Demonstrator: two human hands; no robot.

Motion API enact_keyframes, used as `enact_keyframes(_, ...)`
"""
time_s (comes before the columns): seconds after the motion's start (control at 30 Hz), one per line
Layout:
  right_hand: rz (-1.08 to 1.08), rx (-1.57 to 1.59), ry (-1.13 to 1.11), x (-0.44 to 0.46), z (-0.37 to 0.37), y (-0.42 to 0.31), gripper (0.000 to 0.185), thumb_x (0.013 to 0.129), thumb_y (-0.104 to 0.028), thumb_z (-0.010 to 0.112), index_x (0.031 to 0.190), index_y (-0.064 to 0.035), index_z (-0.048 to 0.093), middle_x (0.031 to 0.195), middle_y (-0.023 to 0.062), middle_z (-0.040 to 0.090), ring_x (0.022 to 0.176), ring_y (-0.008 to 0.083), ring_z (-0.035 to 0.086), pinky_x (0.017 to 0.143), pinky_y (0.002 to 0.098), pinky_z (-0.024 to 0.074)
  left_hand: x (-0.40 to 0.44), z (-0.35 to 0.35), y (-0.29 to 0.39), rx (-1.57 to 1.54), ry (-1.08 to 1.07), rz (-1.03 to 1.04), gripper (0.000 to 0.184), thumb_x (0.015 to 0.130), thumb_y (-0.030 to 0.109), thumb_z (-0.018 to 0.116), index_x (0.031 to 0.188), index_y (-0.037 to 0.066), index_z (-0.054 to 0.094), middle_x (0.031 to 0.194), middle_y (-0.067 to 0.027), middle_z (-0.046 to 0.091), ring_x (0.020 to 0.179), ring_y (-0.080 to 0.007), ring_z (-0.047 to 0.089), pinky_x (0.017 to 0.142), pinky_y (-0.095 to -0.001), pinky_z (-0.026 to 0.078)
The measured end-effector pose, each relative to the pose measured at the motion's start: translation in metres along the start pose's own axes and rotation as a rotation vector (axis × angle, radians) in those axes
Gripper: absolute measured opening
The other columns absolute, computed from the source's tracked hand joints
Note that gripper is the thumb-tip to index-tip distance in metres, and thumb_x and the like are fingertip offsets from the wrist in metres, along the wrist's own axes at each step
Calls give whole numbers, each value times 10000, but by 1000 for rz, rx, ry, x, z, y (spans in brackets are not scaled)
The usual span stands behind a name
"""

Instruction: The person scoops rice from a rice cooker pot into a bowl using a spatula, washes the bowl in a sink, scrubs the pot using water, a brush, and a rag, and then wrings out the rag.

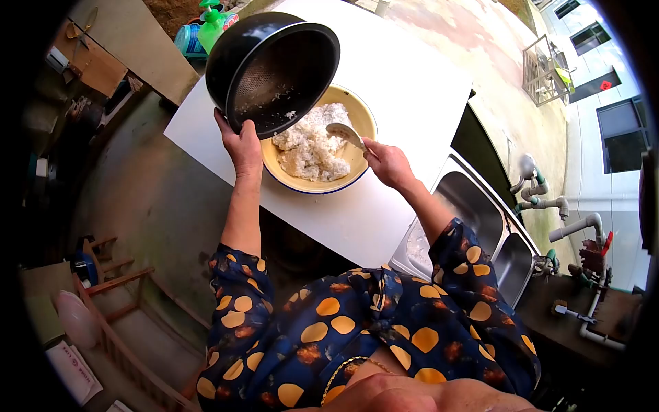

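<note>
My left hand (241,143) grips the rim of a dark rice-cooker pot (274,75), tilted over a yellow enamel basin (371,130) with a blue rim. A few grains cling to the pot's inner wall. A heap of cooked white rice (312,147) lies in the basin. My right hand (391,165) is closed around the handle of a metal spoon (343,130), whose bowl touches the rice on the right side of the heap.
The basin stands on a white tabletop (405,69). A green pump bottle (211,27) is behind the pot. To the right is a double steel sink (470,196), with grey pipes (542,189) beyond it. A wooden chair (117,309) stands at lower left, and a knife (62,62) lies at upper left.
</note>
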State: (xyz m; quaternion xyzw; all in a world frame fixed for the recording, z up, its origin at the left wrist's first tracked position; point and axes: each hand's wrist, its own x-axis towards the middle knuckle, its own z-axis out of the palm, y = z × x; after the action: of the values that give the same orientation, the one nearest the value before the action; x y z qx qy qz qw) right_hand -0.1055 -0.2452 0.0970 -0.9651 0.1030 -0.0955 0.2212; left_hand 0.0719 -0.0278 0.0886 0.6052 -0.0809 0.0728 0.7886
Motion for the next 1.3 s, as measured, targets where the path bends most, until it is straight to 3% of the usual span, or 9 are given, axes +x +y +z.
enact_keyframes(0.13, 640, 631, -261, -12, 10, 6, 287, 841, -130, 442, 1075, -44, 584, 615, 25, 558, 449, 84, 502, 371, 248, 399, 8, -12, -7, -105, 68, -179, 591, 693, -61, 424, 1277, 0, 352, 1170, -113, 471, 1060, -216, 472, 955, -310, 355)
enact_keyframes(0.23, 682, 695, -206, -21, 21, 16, 291, 842, -141, 456, 1096, -33, 547, 633, 25, 566, 445, 91, 502, 360, 253, 394, 8, -18, 4, -33, 72, -387, 554, 712, -21, 447, 1256, 68, 395, 1086, -64, 516, 872, -149, 553, 676, -277, 508)
enact_keyframes(0.33, 662, 606, -162, -14, 22, 10, 300, 845, -139, 459, 1108, -6, 515, 634, 30, 561, 442, 88, 494, 351, 244, 389, 3, -18, 5, -41, 87, -394, 538, 716, -1, 453, 1243, 99, 407, 1056, -53, 526, 814, -133, 564, 573, -274, 519)
enact_keyframes(0.63, 542, 1179, -136, -25, -37, -33, 309, 840, -80, 472, 1132, 8, 421, 676, 46, 531, 503, 105, 526, 376, 227, 427, -20, -14, 24, -85, 0, -520, 410, 691, 10, 455, 1098, 61, 461, 895, -63, 546, 697, -163, 578, 482, -311, 518)
enact_keyframes(0.73, 360, 938, -33, -27, -45, -40, 387, 793, -31, 503, 1159, 55, 412, 780, 87, 521, 593, 127, 566, 423, 231, 495, -39, 4, 32, -121, -102, -640, 268, 693, 13, 468, 960, 24, 469, 815, -51, 519, 633, -172, 564, 506, -346, 532)
enact_keyframes(0.83, 198, 268, 89, -40, -66, -45, 431, 756, -86, 547, 1162, 26, 458, 835, 141, 557, 759, 256, 590, 707, 358, 492, -70, 29, 32, -121, -259, -764, 219, 710, 0, 471, 923, -36, 504, 868, -120, 569, 727, -256, 608, 645, -433, 541)
enact_keyframes(0.9, 193, 215, 68, -51, -73, -37, 396, 748, -103, 560, 1126, -1, 503, 861, 162, 568, 863, 325, 562, 814, 381, 448, -92, 47, 28, -147, -386, -858, 213, 714, 5, 466, 916, -47, 508, 868, -138, 578, 722, -265, 613, 644, -436, 543)
enact_keyframes(1.1, -36, -61, 583, -100, -142, 7, 192, 748, -108, 626, 923, -30, 611, 865, 117, 604, 829, 268, 579, 746, 343, 467, -179, 80, 15, -149, -653, -1176, 171, 728, 19, 457, 852, -88, 508, 842, -184, 589, 721, -300, 619, 647, -448, 547)
enact_keyframes(1.3, 259, -216, 541, -50, -167, 70, 620, 740, -447, 650, 1125, 15, 499, 1001, 224, 559, 945, 342, 559, 833, 394, 442, -231, 97, -10, -103, -601, -1271, 101, 700, -18, 461, 773, -85, 484, 800, -171, 551, 675, -304, 603, 607, -467, 558)
